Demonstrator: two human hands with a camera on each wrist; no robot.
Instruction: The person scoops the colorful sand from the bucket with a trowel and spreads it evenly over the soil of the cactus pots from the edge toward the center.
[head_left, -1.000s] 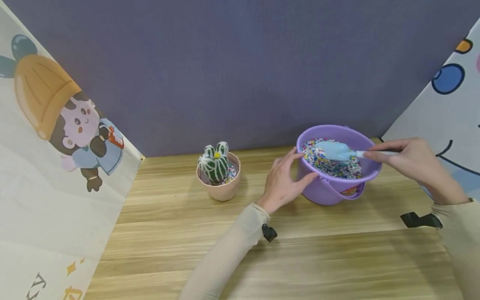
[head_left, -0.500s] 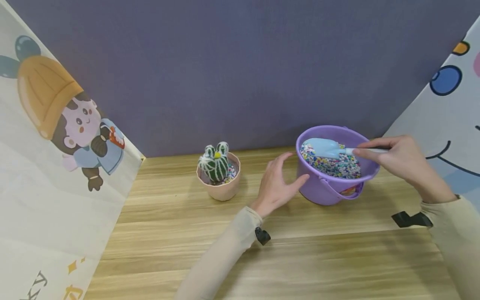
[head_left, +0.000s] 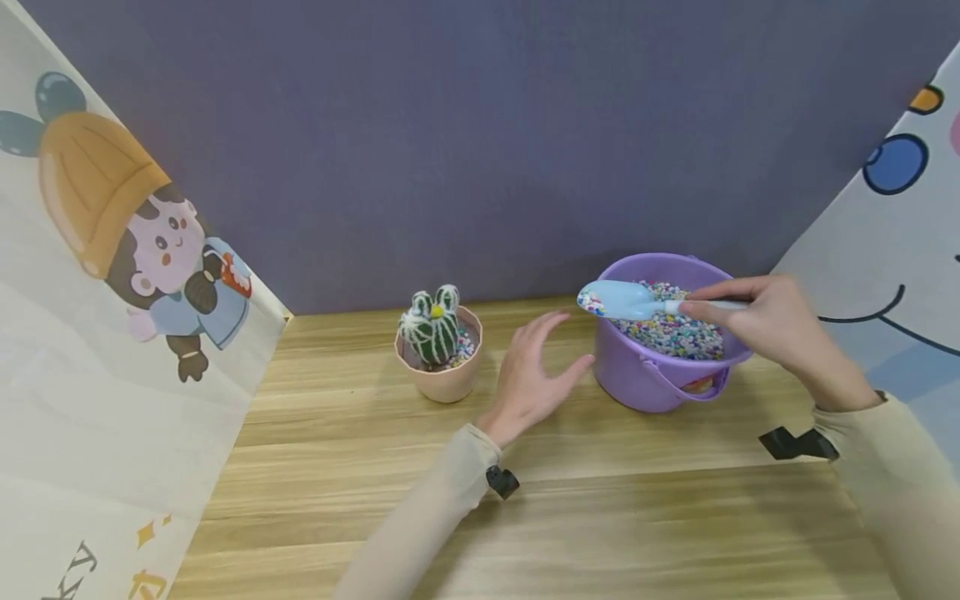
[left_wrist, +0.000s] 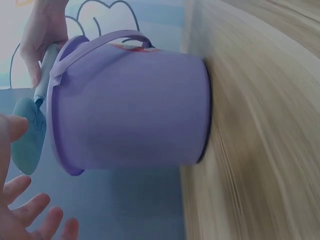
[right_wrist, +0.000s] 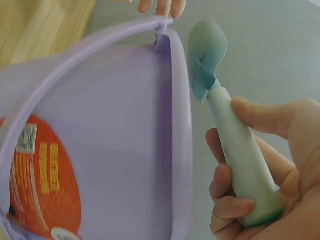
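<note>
My right hand (head_left: pixel 772 329) grips the pale handle of a light blue trowel (head_left: pixel 626 300); in the right wrist view, fingers and thumb wrap round the handle. Some colourful pebbles lie at the trowel's tip, which juts past the left rim of a purple bucket (head_left: pixel 645 379). Multicoloured pebbles (head_left: pixel 675 337) lie inside the bucket. Left of it, my left hand (head_left: pixel 528 379) hovers with fingers spread, touching nothing. A cactus (head_left: pixel 435 333) with white fuzz and a yellow spot stands in a pinkish pot (head_left: pixel 444 385), with a few pebbles beside it.
A wooden table (head_left: pixel 337 467) bears the pot and bucket. Behind it rises a grey-blue panel (head_left: pixel 450 150). Printed cartoon sheets flank both sides, including the left sheet (head_left: pixel 75 400). The bucket's handle hangs down at its front.
The trowel has moved left from inside the bucket to over its left rim, carrying pebbles. My left hand has let go of the bucket's rim and moved left.
</note>
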